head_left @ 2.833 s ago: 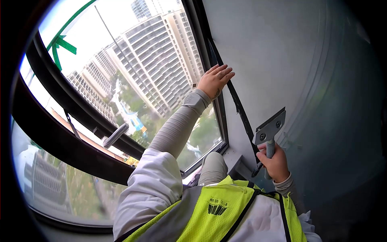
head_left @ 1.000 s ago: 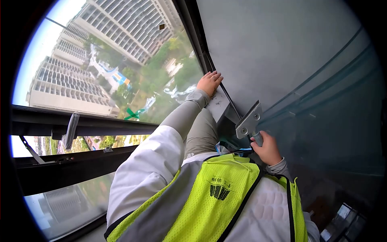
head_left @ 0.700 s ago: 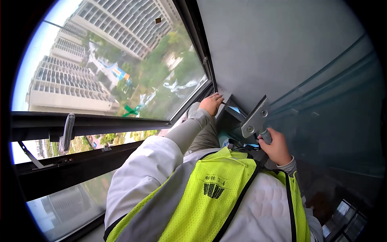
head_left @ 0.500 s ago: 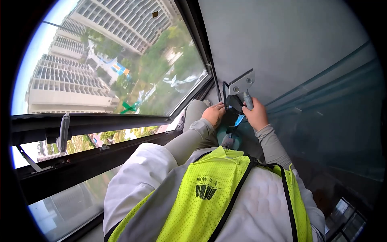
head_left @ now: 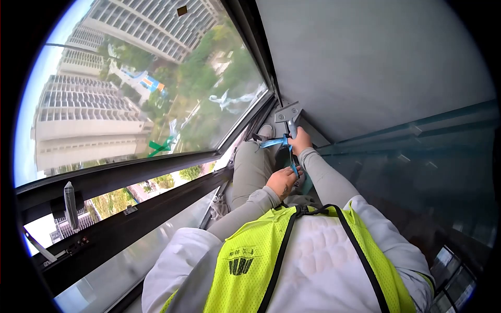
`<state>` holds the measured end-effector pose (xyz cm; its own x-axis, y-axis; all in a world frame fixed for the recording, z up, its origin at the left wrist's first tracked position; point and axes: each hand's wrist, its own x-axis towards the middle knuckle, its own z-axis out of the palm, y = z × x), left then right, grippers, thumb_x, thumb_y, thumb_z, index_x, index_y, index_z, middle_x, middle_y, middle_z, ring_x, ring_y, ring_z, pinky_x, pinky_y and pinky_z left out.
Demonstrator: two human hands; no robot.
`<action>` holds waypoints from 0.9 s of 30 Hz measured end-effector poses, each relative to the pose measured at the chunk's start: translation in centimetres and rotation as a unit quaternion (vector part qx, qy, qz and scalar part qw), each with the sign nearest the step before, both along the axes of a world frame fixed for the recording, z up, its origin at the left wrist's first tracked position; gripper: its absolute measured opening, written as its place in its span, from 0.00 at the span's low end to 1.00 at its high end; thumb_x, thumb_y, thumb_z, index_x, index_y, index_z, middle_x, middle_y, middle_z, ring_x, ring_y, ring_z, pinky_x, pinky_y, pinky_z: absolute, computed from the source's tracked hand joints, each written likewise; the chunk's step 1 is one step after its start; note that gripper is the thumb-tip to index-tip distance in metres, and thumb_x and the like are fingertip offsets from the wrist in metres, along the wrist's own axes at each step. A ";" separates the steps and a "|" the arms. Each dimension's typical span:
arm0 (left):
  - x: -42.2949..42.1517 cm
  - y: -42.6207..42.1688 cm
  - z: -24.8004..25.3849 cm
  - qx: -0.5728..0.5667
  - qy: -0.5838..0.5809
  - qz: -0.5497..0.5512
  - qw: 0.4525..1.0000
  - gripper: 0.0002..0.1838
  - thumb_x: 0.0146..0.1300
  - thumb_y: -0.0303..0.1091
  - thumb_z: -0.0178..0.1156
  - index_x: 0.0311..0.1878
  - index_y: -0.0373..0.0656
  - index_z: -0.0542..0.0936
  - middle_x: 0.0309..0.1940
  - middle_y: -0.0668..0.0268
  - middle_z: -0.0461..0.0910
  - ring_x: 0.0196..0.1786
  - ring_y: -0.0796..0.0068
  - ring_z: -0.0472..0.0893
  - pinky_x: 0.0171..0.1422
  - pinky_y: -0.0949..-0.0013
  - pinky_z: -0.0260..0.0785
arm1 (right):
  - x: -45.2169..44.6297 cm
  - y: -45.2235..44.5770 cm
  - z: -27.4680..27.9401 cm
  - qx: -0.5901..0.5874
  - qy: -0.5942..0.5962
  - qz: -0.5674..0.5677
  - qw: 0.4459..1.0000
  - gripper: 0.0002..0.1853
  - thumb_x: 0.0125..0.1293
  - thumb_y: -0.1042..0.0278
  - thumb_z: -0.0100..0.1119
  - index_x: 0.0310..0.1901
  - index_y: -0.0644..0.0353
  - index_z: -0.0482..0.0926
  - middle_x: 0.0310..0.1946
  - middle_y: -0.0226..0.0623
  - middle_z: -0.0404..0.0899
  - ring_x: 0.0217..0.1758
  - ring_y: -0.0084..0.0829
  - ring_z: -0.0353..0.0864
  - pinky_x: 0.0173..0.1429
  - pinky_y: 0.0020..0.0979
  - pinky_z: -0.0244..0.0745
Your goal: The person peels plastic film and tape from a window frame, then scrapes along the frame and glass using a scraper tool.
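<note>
My right hand (head_left: 300, 142) is closed around the grey handle of a scraper (head_left: 288, 111), whose wide metal blade, with two round fasteners, points away from me. A blue strip (head_left: 272, 142) hangs across just below the blade, close to my right fingers. Nearer to my waist, my left hand (head_left: 282, 182) has its fingers drawn together at another length of blue strip (head_left: 294, 168), which runs up toward the scraper. The left fingertips are partly hidden. Something dark lies behind the handle, too covered to make out.
On the left stands a framed window (head_left: 156, 94), with tall buildings and trees far below. Its dark lower frame (head_left: 120, 172) carries a plastic-wrapped handle (head_left: 70, 206). A grey wall panel (head_left: 376, 62) and dark glass (head_left: 407, 172) are on the right. My shoe (head_left: 266, 131) shows below.
My left hand has come back toward my waist, away from the dark piece beside the scraper. The scraper has shifted left in my right hand, and more blue strip shows.
</note>
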<state>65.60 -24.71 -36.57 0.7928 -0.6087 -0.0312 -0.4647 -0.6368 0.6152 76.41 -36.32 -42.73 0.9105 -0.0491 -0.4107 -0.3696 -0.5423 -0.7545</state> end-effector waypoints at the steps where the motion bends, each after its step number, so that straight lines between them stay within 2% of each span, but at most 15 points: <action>1: -0.2 -0.2 0.2 -0.002 0.016 -0.006 1.000 0.19 0.52 0.22 0.50 0.49 0.39 0.74 0.51 0.57 0.74 0.53 0.59 0.74 0.59 0.65 0.67 | -0.5 -0.4 -0.1 0.001 0.002 -0.004 1.000 0.15 0.47 0.69 0.62 0.38 0.61 0.72 0.33 0.50 0.78 0.41 0.50 0.77 0.46 0.44 0.70; 5: -0.2 -0.1 0.9 -0.081 -0.051 0.010 0.995 0.21 0.50 0.21 0.52 0.51 0.39 0.72 0.55 0.56 0.71 0.54 0.56 0.73 0.58 0.63 0.67 | -1.2 -2.5 -3.2 0.052 0.043 -0.076 0.995 0.11 0.48 0.68 0.62 0.33 0.58 0.74 0.33 0.46 0.79 0.39 0.48 0.78 0.44 0.42 0.72; 7: 0.1 1.4 1.8 -0.061 0.038 0.145 0.987 0.21 0.51 0.21 0.53 0.51 0.39 0.73 0.52 0.54 0.73 0.55 0.53 0.72 0.58 0.62 0.67 | -1.5 -3.3 -3.6 0.019 0.027 -0.062 0.998 0.10 0.48 0.68 0.62 0.33 0.57 0.74 0.33 0.45 0.79 0.38 0.48 0.78 0.44 0.42 0.72; 9: 1.0 4.2 2.9 0.005 0.033 0.167 0.985 0.19 0.51 0.20 0.51 0.48 0.41 0.75 0.52 0.54 0.73 0.50 0.52 0.75 0.53 0.61 0.69 | -2.3 -3.8 -3.9 0.008 0.048 -0.069 0.996 0.10 0.49 0.68 0.62 0.33 0.58 0.74 0.33 0.46 0.79 0.39 0.47 0.78 0.44 0.42 0.72; 11: 3.3 8.0 2.4 0.073 0.118 0.162 0.977 0.18 0.49 0.20 0.51 0.46 0.43 0.76 0.51 0.56 0.73 0.46 0.52 0.76 0.49 0.59 0.70 | -2.8 -4.4 -5.0 0.012 0.074 -0.111 0.991 0.09 0.50 0.69 0.62 0.33 0.59 0.74 0.33 0.46 0.79 0.39 0.47 0.79 0.44 0.41 0.73; 13: 7.3 9.9 1.8 0.085 0.016 0.187 0.979 0.19 0.48 0.20 0.51 0.45 0.44 0.76 0.50 0.59 0.74 0.46 0.54 0.76 0.48 0.59 0.70 | -3.4 -4.5 -5.2 0.010 0.080 -0.099 0.992 0.09 0.50 0.71 0.62 0.33 0.59 0.74 0.33 0.47 0.79 0.39 0.47 0.79 0.44 0.41 0.73; 15: 12.7 9.2 1.2 0.107 -0.028 0.192 0.975 0.24 0.46 0.19 0.51 0.50 0.43 0.73 0.54 0.58 0.72 0.52 0.55 0.73 0.54 0.60 0.68 | -3.8 -4.4 -5.7 0.027 0.094 -0.097 0.990 0.10 0.49 0.71 0.63 0.33 0.59 0.74 0.33 0.46 0.79 0.39 0.47 0.79 0.44 0.41 0.72; 17: 18.2 8.1 -3.3 0.102 -0.137 0.146 0.974 0.27 0.48 0.20 0.49 0.57 0.41 0.68 0.59 0.57 0.66 0.60 0.56 0.67 0.62 0.61 0.62 | -4.7 -4.1 -6.3 0.020 0.100 -0.089 0.991 0.10 0.49 0.71 0.63 0.33 0.58 0.74 0.33 0.45 0.79 0.38 0.47 0.79 0.43 0.41 0.72; 19: 22.6 6.1 -7.6 0.160 -0.153 0.101 0.970 0.30 0.51 0.24 0.49 0.62 0.40 0.62 0.64 0.58 0.59 0.67 0.58 0.58 0.68 0.61 0.55 | -6.1 -4.0 -7.2 0.031 0.126 -0.079 0.988 0.10 0.48 0.71 0.64 0.32 0.58 0.73 0.32 0.43 0.79 0.39 0.47 0.78 0.43 0.41 0.72; 20: 24.3 5.3 -9.4 0.195 -0.157 0.064 0.966 0.29 0.53 0.26 0.48 0.62 0.41 0.62 0.65 0.59 0.58 0.68 0.59 0.57 0.69 0.61 0.53 | -7.1 -4.1 -8.2 0.029 0.092 -0.069 0.993 0.10 0.49 0.72 0.63 0.33 0.58 0.73 0.29 0.41 0.79 0.32 0.43 0.80 0.37 0.39 0.74; 21: 25.3 4.7 -11.0 0.229 -0.158 0.028 0.960 0.28 0.55 0.28 0.47 0.63 0.42 0.62 0.66 0.60 0.58 0.69 0.61 0.56 0.70 0.60 0.51 | -6.4 -3.9 -4.3 0.084 0.161 -0.111 0.977 0.09 0.51 0.74 0.61 0.33 0.60 0.72 0.25 0.38 0.77 0.22 0.34 0.78 0.27 0.35 0.73; 22: 25.6 4.3 -12.5 0.227 -0.156 0.030 0.961 0.28 0.55 0.28 0.47 0.63 0.42 0.62 0.66 0.60 0.58 0.69 0.61 0.56 0.70 0.60 0.51 | -6.9 -4.0 -4.6 0.111 0.137 -0.115 0.977 0.09 0.51 0.75 0.60 0.32 0.61 0.70 0.22 0.36 0.75 0.18 0.29 0.75 0.24 0.31 0.70; 23: 25.7 3.8 -14.0 0.263 -0.138 -0.018 0.955 0.28 0.56 0.29 0.47 0.64 0.43 0.61 0.66 0.60 0.57 0.69 0.62 0.55 0.70 0.60 0.50 | -7.3 -4.3 -4.6 0.138 0.115 -0.121 0.976 0.09 0.52 0.76 0.60 0.32 0.61 0.69 0.19 0.34 0.73 0.14 0.24 0.72 0.20 0.27 0.67; 24: 25.6 3.4 -15.4 0.298 -0.119 -0.065 0.945 0.28 0.57 0.30 0.47 0.65 0.43 0.60 0.67 0.61 0.56 0.70 0.63 0.54 0.71 0.60 0.49 | -7.5 -4.6 -4.5 0.133 0.119 -0.120 0.977 0.09 0.52 0.76 0.60 0.32 0.61 0.69 0.19 0.34 0.73 0.14 0.24 0.72 0.20 0.27 0.67; 27: 23.4 2.7 -19.1 0.293 -0.038 -0.062 0.953 0.28 0.58 0.30 0.46 0.64 0.42 0.60 0.67 0.60 0.55 0.70 0.63 0.53 0.70 0.62 0.49 | -7.6 -5.2 -2.3 0.157 0.163 -0.107 0.968 0.08 0.52 0.76 0.59 0.32 0.62 0.69 0.19 0.32 0.72 0.14 0.22 0.71 0.19 0.26 0.66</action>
<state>88.97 -22.04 -55.71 0.7299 -0.5929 -0.3401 -0.5873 -0.7986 0.1319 68.76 -41.47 -45.04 0.7119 -0.0485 -0.7006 -0.6953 -0.1889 -0.6935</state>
